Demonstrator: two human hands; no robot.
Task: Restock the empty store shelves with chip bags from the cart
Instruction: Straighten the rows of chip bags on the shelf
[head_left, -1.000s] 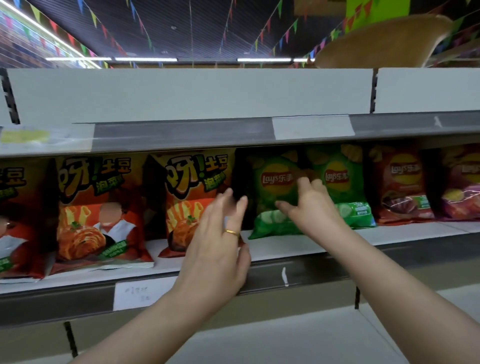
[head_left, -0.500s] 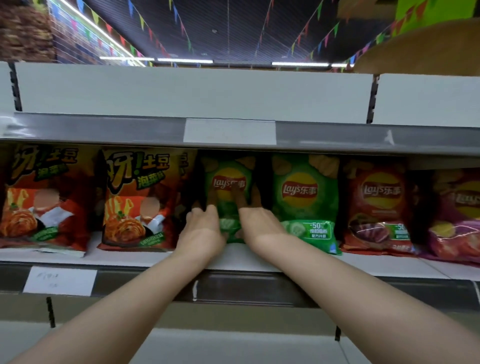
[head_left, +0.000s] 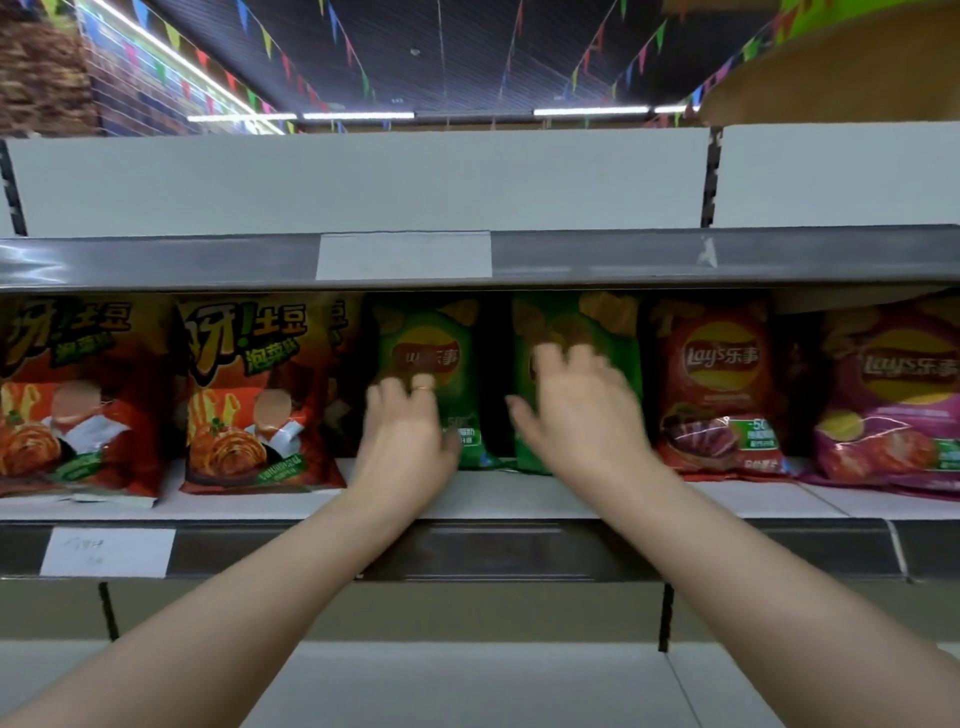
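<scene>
Two green Lay's chip bags stand upright side by side on the middle shelf (head_left: 519, 499). My left hand (head_left: 405, 436) rests against the front of the left green bag (head_left: 431, 343), its fingers pointing up over the lower half. On the front of the right green bag (head_left: 613, 332) lies my right hand (head_left: 576, 405), fingers spread and slightly blurred. Both hands cover the bags' lower parts. No cart is in view.
Two orange chip bags (head_left: 260, 395) stand left of the green ones, and a red Lay's bag (head_left: 717, 384) and a purple one (head_left: 893, 395) stand to the right. The shelf above (head_left: 363, 182) and the shelf below (head_left: 467, 675) show only white panels.
My right hand has shifted from the left green bag to the right green bag. My left hand stays on the left green bag. The view has shifted left along the shelf.
</scene>
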